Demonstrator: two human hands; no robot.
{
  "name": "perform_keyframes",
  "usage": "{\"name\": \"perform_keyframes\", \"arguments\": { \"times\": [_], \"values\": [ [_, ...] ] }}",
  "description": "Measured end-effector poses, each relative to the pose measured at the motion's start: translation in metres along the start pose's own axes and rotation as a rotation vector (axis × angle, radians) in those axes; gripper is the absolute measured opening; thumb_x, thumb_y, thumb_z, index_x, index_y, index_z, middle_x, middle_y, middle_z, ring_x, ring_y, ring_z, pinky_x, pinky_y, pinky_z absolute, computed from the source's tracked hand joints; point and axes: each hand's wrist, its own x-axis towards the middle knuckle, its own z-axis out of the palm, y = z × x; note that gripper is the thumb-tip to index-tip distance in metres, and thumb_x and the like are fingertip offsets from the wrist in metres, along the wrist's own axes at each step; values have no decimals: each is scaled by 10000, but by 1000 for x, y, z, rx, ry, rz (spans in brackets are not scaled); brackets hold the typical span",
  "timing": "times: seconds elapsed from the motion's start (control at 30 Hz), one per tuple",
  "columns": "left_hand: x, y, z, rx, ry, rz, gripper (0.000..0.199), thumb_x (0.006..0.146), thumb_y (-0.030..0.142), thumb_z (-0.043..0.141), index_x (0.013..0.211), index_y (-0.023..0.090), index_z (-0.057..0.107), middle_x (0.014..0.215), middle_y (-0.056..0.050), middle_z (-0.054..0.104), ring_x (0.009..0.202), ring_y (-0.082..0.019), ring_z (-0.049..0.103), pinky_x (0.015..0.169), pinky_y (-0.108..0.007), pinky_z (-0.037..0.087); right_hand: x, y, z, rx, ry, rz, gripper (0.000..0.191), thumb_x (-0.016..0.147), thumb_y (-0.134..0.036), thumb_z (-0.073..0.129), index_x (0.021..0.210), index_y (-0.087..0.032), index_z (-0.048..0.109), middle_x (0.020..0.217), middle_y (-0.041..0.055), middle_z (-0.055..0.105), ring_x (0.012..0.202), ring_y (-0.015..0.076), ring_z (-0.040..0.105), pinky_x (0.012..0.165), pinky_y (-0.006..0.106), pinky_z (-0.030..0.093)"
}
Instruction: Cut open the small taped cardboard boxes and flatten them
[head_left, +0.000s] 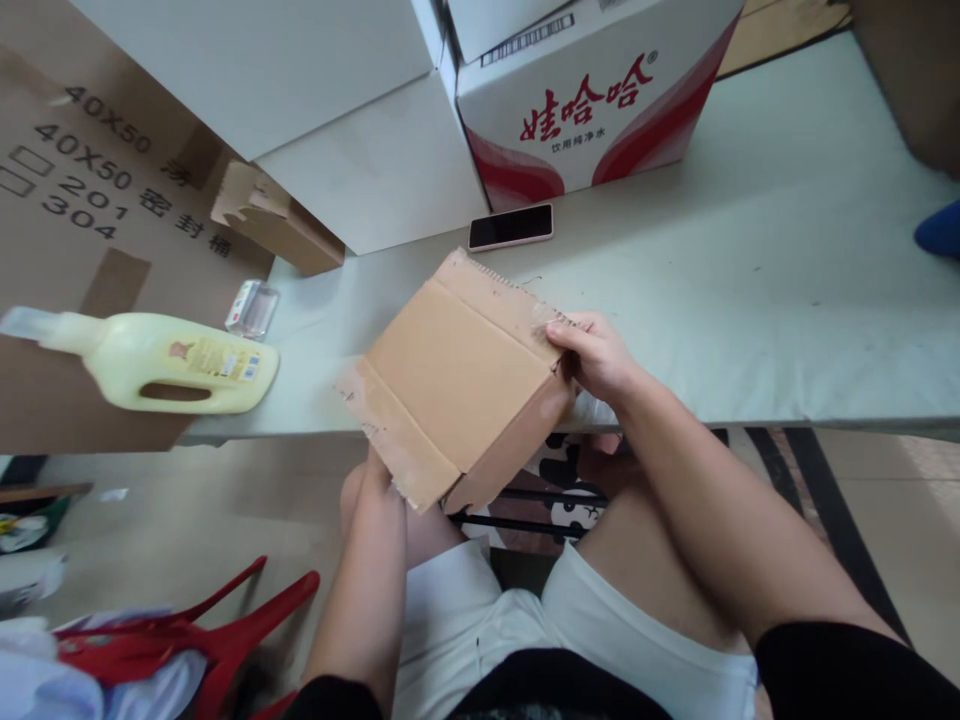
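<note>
A brown cardboard box (450,370) with torn, ragged flap edges is tilted over the table's front edge, above my lap. My right hand (601,358) grips its right corner, thumb on top by a strip of clear tape and the other fingers underneath. At the lower left, my left hand (381,470) reaches beneath the box and supports it; its fingers are hidden by the cardboard. Just behind the box, a phone (511,228) with a dark screen lies on the table (780,300).
White cartons (375,160) and a red-and-white water carton (592,120) stand at the back. On the left are a yellow pump bottle (225,372), a small clear box (253,310), a narrow cardboard piece (281,225) and a large printed carton (45,250). A red chair (247,625) stands lower left.
</note>
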Motion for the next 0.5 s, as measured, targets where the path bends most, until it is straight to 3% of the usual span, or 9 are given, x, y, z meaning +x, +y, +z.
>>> {"name": "perform_keyframes", "arguments": {
  "times": [0.1,0.23,0.37,0.5],
  "values": [
    [-3,3,-2,5,52,-29,279,881,498,642,1012,259,701,952,-15,761,810,-214,723,708,-357,609,-1,-4,0,-6,2,-11,408,685,-554,719,571,-207,537,552,-27,523,499,109,459,513,258,369],
    [6,9,6,-3,162,55,300,909,518,572,994,255,690,912,3,764,830,-218,713,704,-356,587,0,-9,0,-170,88,-50,321,752,-532,655,732,-212,643,677,-10,608,611,134,533,607,288,453],
    [15,16,7,-53,88,62,374,892,566,562,1053,255,691,1083,-16,764,1118,-269,664,875,-409,582,6,-3,-7,-438,295,-128,298,760,-453,632,924,-211,691,921,56,708,840,201,633,777,369,515],
    [26,25,4,-117,98,125,340,948,507,474,1000,248,689,1135,-18,750,1273,-254,582,992,-403,536,14,6,-14,-543,526,-156,488,707,-420,682,1138,-200,626,1257,135,645,1070,248,613,927,429,486]
  ]
}}
